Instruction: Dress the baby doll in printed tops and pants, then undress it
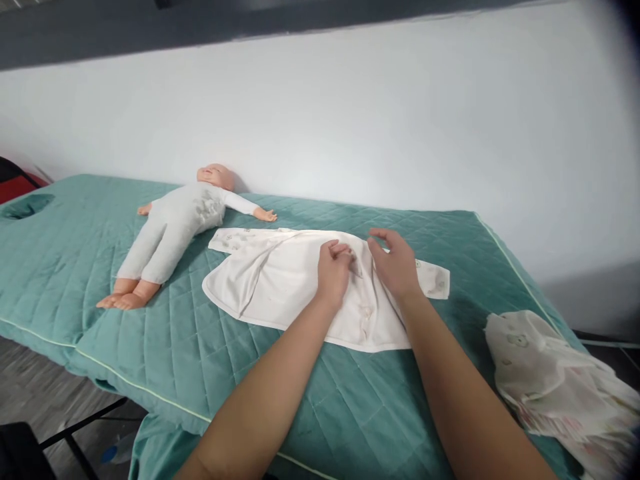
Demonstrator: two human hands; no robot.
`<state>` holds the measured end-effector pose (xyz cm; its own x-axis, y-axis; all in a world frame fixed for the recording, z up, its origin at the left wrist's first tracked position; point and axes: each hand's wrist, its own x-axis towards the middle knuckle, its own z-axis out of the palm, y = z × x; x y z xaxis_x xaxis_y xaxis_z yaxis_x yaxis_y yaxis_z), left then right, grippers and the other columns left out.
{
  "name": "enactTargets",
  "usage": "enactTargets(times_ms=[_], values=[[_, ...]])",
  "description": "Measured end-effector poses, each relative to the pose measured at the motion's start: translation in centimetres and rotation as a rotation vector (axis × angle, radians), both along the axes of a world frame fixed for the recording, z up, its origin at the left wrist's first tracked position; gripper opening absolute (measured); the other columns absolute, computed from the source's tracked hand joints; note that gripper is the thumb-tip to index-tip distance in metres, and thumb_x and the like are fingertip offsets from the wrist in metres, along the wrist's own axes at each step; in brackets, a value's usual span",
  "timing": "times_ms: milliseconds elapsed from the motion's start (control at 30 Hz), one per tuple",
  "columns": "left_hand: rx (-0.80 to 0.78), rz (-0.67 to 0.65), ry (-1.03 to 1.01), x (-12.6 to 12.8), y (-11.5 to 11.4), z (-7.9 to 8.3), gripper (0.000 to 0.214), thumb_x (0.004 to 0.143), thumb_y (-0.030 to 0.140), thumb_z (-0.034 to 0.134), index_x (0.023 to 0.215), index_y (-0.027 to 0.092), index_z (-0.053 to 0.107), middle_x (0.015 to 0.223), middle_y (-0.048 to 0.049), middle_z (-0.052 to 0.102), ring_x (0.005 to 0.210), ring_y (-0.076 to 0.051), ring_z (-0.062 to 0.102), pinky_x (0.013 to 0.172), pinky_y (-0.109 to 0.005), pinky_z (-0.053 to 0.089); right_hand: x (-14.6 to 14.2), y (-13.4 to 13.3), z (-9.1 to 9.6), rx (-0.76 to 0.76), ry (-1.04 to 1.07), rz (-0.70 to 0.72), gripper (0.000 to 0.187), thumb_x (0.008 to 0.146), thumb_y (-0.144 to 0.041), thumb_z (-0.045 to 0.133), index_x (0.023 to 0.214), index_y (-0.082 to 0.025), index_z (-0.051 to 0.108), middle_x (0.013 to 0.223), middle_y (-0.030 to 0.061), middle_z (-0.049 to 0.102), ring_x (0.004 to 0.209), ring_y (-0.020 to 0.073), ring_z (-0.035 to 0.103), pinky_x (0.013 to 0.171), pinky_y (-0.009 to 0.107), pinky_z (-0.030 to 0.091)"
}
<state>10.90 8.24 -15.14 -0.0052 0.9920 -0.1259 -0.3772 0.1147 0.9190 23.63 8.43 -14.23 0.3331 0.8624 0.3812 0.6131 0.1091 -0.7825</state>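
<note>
A small white baby shirt lies spread on the green quilted bed cover, its printed sleeves stretched out to both sides. My left hand is closed at the middle of the shirt, its curled fingers on the edge of the front where a bit of printed cloth shows. Just to the right, my right hand hovers over the shirt's right side, thumb and fingers apart, with nothing visible in it. A baby doll in a white suit lies on its back to the left, arms outstretched.
The green quilted cover stretches along a white wall. A heap of white printed baby clothes sits at the right front. The bed's front edge runs along the lower left, above a grey floor and dark metal legs.
</note>
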Motion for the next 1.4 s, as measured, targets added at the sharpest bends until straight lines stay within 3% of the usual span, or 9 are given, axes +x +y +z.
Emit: enactTargets(times_ms=[133, 267, 600, 733, 900, 1000, 1167, 1267, 1400], values=[[-0.169, -0.201, -0.43, -0.9, 0.9, 0.6, 0.036, 0.078, 0.005, 0.062, 0.11, 0.018, 0.051, 0.096, -0.005, 0.067, 0.092, -0.013, 0.068, 0.097, -0.031, 0.051, -0.8, -0.3, 0.0, -0.11, -0.015, 0.073, 0.038, 0.09, -0.035, 0.051, 0.12, -0.019, 0.069, 0.134, 0.0118, 0.067, 0.129, 0.0278, 0.058, 0.115, 0.046, 0.038], [-0.18, -0.355, -0.568, -1.3, 0.9, 0.7, 0.034, 0.08, 0.005, 0.061, 0.111, 0.018, 0.059, 0.092, -0.0028, 0.068, 0.083, -0.011, 0.067, 0.089, -0.026, 0.05, -0.8, -0.2, -0.4, -0.173, -0.055, 0.184, 0.05, 0.095, -0.043, 0.046, 0.137, -0.019, 0.061, 0.15, 0.0117, 0.056, 0.142, 0.029, 0.048, 0.121, 0.048, 0.032], [-0.176, -0.272, -0.579, -2.1, 0.1, 1.3, 0.032, 0.076, 0.006, 0.064, 0.106, 0.017, 0.063, 0.128, -0.0104, 0.066, 0.098, -0.015, 0.069, 0.095, -0.031, 0.05, -0.6, -1.8, 0.8, -0.17, -0.144, 0.179, 0.078, 0.095, -0.065, 0.043, 0.156, -0.016, 0.039, 0.163, 0.0145, 0.037, 0.152, 0.0329, 0.033, 0.125, 0.054, 0.024], [-0.127, -0.279, -0.436, -7.6, 0.4, 3.0, 0.031, 0.077, 0.013, 0.069, 0.106, 0.015, 0.061, 0.125, -0.0155, 0.068, 0.106, -0.022, 0.069, 0.099, -0.042, 0.052, -4.1, -4.9, 3.4, -0.145, -0.103, 0.16, 0.07, 0.095, -0.062, 0.049, 0.152, -0.022, 0.047, 0.16, 0.01, 0.043, 0.15, 0.0311, 0.036, 0.126, 0.051, 0.026], [0.18, -0.007, 0.025, -19.6, 2.1, 5.8, 0.023, 0.078, 0.022, 0.067, 0.101, 0.017, 0.064, 0.12, -0.01, 0.07, 0.116, -0.024, 0.065, 0.104, -0.044, 0.05, -16.4, -5.4, 5.8, -0.26, 0.13, 0.465, 0.07, 0.095, -0.061, 0.052, 0.156, -0.03, 0.038, 0.163, 0.003, 0.039, 0.15, 0.0269, 0.038, 0.125, 0.048, 0.03], [0.356, 0.246, 0.521, -28.2, 3.4, 6.7, 0.027, 0.081, 0.023, 0.061, 0.107, 0.019, 0.068, 0.12, -0.0062, 0.07, 0.121, -0.023, 0.061, 0.11, -0.043, 0.045, -24.2, -1.4, 5.9, -0.276, 0.104, 0.65, 0.075, 0.095, -0.059, 0.053, 0.158, -0.024, 0.035, 0.166, 0.0055, 0.032, 0.154, 0.0257, 0.029, 0.125, 0.044, 0.029], [0.269, 0.364, 1.002, -41.5, 6.1, 5.9, 0.041, 0.085, 0.032, 0.065, 0.126, 0.023, 0.064, 0.136, -0.0071, 0.064, 0.127, -0.028, 0.059, 0.113, -0.048, 0.044, -29.9, 11.9, 4.5, -0.108, -0.038, 0.38, 0.05, 0.097, -0.033, 0.049, 0.142, -0.011, 0.052, 0.15, 0.0142, 0.054, 0.143, 0.0244, 0.046, 0.122, 0.038, 0.032], [0.159, 0.251, 0.911, -45.8, 8.2, 4.3, 0.048, 0.088, 0.034, 0.064, 0.134, 0.02, 0.06, 0.136, -0.0091, 0.065, 0.125, -0.028, 0.061, 0.111, -0.052, 0.046, -30.7, 20.2, 4.0, -0.138, -0.111, 0.303, 0.05, 0.099, -0.032, 0.046, 0.143, -0.008, 0.047, 0.145, 0.017, 0.057, 0.136, 0.0258, 0.052, 0.117, 0.037, 0.037], [-0.083, 0.11, 0.541, -46.6, 11.6, 2.2, 0.054, 0.083, 0.054, 0.069, 0.124, 0.018, 0.067, 0.111, -0.0098, 0.077, 0.105, -0.033, 0.072, 0.095, -0.051, 0.06, -32.7, 27.5, 3.5, -0.31, -0.133, 0.23, 0.076, 0.097, -0.059, 0.046, 0.148, -0.004, 0.035, 0.142, 0.0251, 0.056, 0.129, 0.0356, 0.057, 0.11, 0.047, 0.042]])
